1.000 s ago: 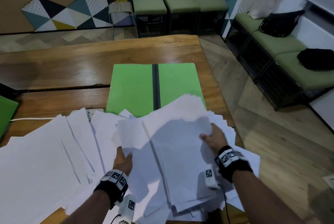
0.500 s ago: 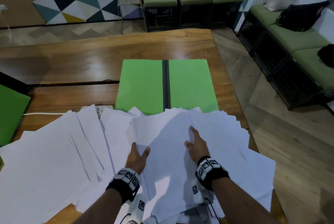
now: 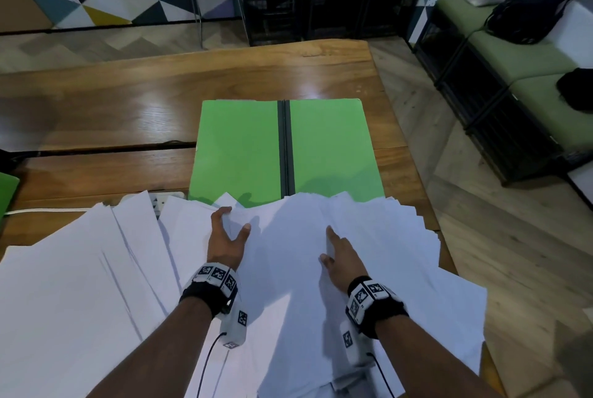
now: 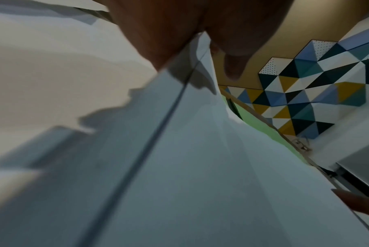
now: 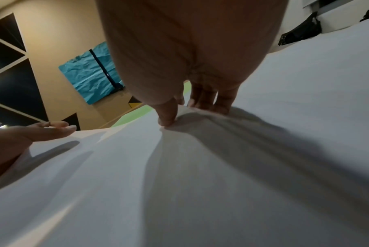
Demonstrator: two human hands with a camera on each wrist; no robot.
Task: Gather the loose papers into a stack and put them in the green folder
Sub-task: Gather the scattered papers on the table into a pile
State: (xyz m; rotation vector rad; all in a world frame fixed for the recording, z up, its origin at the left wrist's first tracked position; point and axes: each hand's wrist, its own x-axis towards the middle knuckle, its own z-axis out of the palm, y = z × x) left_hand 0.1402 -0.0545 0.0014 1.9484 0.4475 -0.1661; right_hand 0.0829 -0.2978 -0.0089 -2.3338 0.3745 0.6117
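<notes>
Both hands have slid farther up the papers (image 3: 288, 269), left hand (image 3: 226, 245) pinching an edge, right hand (image 3: 340, 261) pressing flat, still gathering; squaring comes next, before the folder (image 3: 244, 147).

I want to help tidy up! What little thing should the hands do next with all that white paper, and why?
Probably slide both hands together to square the fanned white paper sheets. The left hand holds the pile's left edge, the right hand lies flat on top, and the sheets are splayed, their far corners overlapping the open green folder on the wooden table.
</notes>
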